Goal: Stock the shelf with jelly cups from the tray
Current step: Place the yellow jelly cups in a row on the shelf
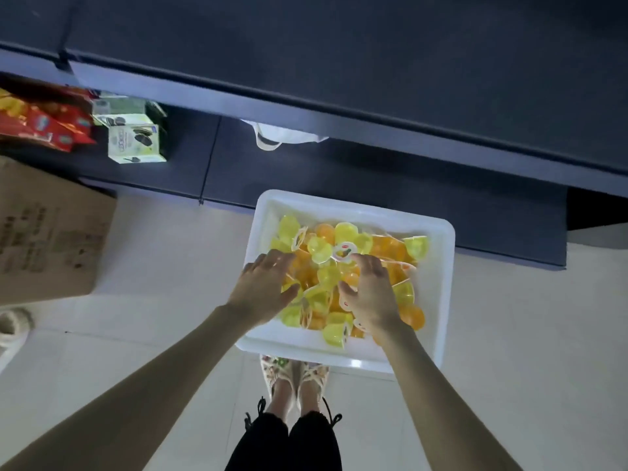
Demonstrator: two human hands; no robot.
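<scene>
Far left, cardboard box [51,232] on the floor, red snack packs [44,127] and cookie boxes [136,141] on the bottom shelf [339,171]. Middle, white tray [438,300] on the floor, right up against that shelf, heaped with yellow and orange jelly cups [323,249]. On the pile's left side, left hand [265,287] spread loose, gripping nothing. Further right, right hand [370,294] clawed down over the cups, maybe pinching one, can't tell through the blur. Best bet: scoop inward from both sides, take a modest handful, go easy on the thin lids.
</scene>
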